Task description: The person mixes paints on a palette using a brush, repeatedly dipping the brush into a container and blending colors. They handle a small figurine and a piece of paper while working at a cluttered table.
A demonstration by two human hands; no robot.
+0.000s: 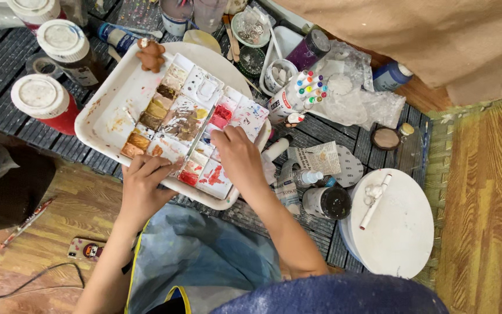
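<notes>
White paint tray (pixel 117 99) w/ a grid of smeared wells sits centre on the slatted table (pixel 7 64), just far of you. Your right hand (pixel 239 157) rests on its near-right wells, grip closed on a thin brush (pixel 200 135). Your left hand (pixel 145 185) clamps the tray's near edge. Small brown clay figure (pixel 150 53) sits on the far rim.

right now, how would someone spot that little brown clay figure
Find the big white rectangular paint tray on the dark slatted table. Look to its far rim, beyond the paint wells. The small brown clay figure sits there, the only sculpted, unpainted-looking lump among jars and tubes.
</notes>
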